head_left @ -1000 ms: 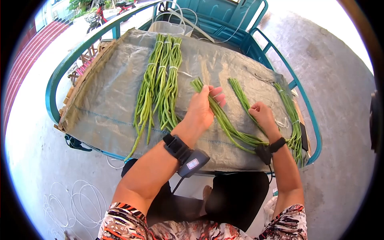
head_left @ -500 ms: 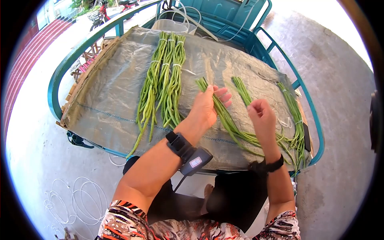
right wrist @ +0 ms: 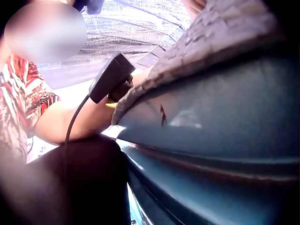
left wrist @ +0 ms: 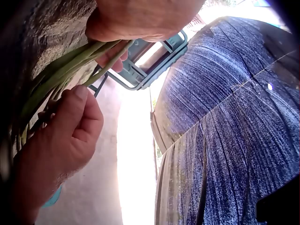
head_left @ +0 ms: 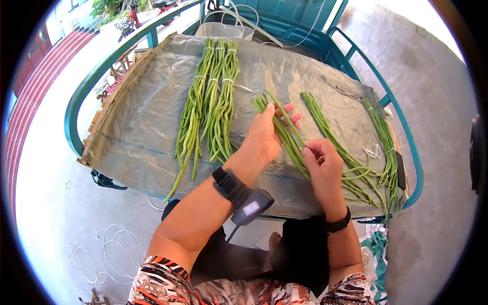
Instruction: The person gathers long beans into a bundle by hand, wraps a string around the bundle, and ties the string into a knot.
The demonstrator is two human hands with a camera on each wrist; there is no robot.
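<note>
My left hand [head_left: 262, 134] holds a thin bunch of green long beans [head_left: 291, 145], the thumb over it and the other fingertips showing beyond. My right hand [head_left: 325, 165] pinches a single long bean [head_left: 286, 115] between thumb and forefinger; its upper end lies across the left fingers beside the bunch. The left wrist view shows the same pinch, with the right hand [left wrist: 68, 136] below the left hand [left wrist: 145, 18]. Right of the hands lies a loose pile of long beans [head_left: 325, 127], its lower part partly hidden by the right hand.
Three tied bundles of long beans [head_left: 213, 94] lie left on the plastic sheet [head_left: 142, 109] covering the cart bed. Another tied bundle [head_left: 385, 136] is at the right edge, near white ties [head_left: 373, 151]. Teal rails [head_left: 76, 109] border the bed; a clear tub [head_left: 221, 30] stands behind.
My right hand has come away from the loose pile and moved left to the held bunch, bringing a single bean. The left hand keeps its hold on the bunch.
</note>
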